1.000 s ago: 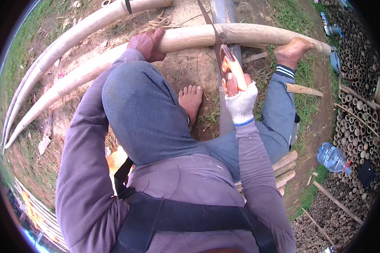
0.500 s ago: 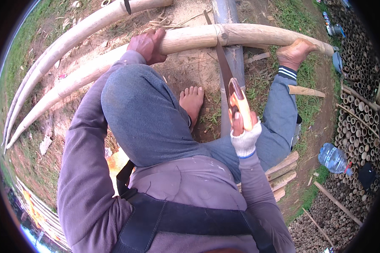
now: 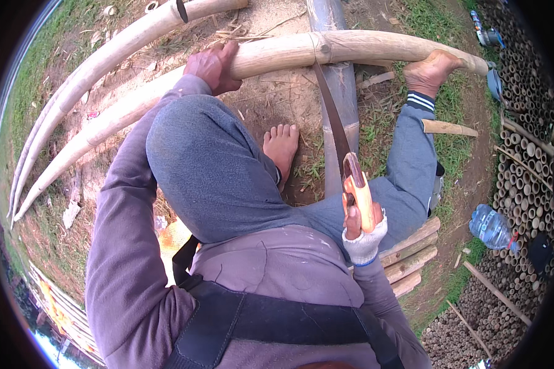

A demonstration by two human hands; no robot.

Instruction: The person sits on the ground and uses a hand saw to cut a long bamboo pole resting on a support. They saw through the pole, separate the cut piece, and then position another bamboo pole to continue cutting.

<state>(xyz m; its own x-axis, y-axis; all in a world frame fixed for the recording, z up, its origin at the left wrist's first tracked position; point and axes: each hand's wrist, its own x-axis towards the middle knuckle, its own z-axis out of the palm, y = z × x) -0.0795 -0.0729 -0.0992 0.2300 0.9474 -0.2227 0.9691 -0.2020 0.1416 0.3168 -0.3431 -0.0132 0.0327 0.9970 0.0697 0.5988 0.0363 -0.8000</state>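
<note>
A long pale bamboo pole lies across in front of me, over a thick greyish bamboo log. My left hand is bare and wrapped round the pole, left of the log. In a white fingerless glove, my right hand grips the wooden handle of a handsaw. The saw's blade slants up and away from me. Its tip end meets the pole's near side, by a node above the log. My right foot presses on the pole's right part; my left foot rests on the soil.
More long bamboo poles curve along the far left. Cut bamboo pieces lie by my right leg. Stacks of cut bamboo tubes fill the right side, with a clear plastic bottle beside them. Sawdust covers the soil around the log.
My right hand has drawn the saw back toward me and slightly right, so less blade shows beyond the pole. My left hand keeps its hold.
</note>
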